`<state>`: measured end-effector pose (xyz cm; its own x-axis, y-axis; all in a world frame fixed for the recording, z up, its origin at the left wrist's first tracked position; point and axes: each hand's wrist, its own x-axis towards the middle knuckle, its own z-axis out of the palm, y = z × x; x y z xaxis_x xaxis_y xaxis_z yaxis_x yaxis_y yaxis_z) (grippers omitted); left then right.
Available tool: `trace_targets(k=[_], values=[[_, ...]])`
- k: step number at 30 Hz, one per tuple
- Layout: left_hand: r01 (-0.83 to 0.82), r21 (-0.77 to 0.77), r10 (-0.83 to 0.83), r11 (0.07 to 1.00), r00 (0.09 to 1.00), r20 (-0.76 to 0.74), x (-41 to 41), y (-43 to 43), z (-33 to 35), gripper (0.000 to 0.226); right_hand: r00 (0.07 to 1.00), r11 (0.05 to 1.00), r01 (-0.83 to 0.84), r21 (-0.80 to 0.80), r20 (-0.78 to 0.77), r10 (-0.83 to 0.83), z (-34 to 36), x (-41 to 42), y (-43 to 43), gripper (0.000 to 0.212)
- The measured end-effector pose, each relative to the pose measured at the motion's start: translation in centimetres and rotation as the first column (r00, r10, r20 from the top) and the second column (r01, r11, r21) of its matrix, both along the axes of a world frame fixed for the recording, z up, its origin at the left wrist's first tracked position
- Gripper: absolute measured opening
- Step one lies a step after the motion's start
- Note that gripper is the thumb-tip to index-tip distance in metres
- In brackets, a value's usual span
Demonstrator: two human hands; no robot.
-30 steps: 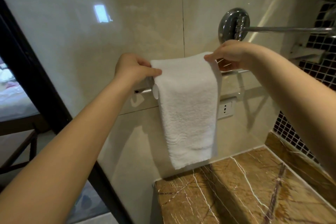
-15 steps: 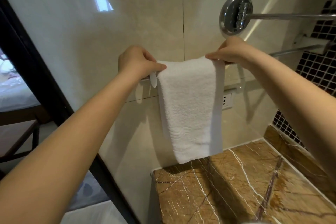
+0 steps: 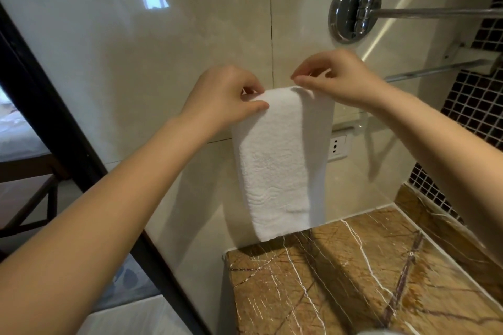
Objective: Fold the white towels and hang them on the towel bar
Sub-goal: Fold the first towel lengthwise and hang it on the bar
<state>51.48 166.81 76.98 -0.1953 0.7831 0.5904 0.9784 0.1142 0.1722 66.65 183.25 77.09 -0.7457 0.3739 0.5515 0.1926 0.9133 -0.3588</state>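
Two pinches, one risk

Pinched top-left by the left hand (image 3: 223,98), the white towel (image 3: 277,160) is gripped top-right by the right hand (image 3: 343,79) and draped over the towel bar (image 3: 424,73); it could be dragged off by uneven tugging.

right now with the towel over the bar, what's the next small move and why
Probably ease the right top corner down flat onto the bar. The white towel already hangs over the towel bar, its front falling fairly straight. The left hand pinches the left top edge, while the right hand pinches the right corner, which looks slightly lifted.
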Motion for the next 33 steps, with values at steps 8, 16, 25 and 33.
trace_targets(k=[8, 16, 25, 33], values=[[0.015, 0.039, -0.011, 0.999, 0.994, -0.106, 0.0, 0.2, -0.8, 0.027, 0.999, 0.991, -0.049, 0.121, -0.008, 0.051, -1.7, -0.3, -0.6, 0.022], [-0.071, 0.575, -0.005, 0.815, 0.992, 0.129, 2.6, -4.2, -7.8, 0.012, 0.697, 0.977, 0.148, -0.153, -0.685, -0.213, -7.7, 1.2, -2.0, 0.007], [-0.199, 0.399, -0.12, 0.895, 0.754, 0.646, 1.4, -2.4, -12.0, 0.013, 0.781, 0.745, -0.148, -0.651, -0.539, -0.316, -12.0, 1.0, -0.9, 0.011], [-0.114, 0.433, -0.254, 0.894, 0.666, 0.701, 1.1, -0.6, -10.8, 0.004, 0.749, 0.568, -0.394, -0.722, -0.611, -0.258, -11.8, 0.6, -0.1, 0.01]])
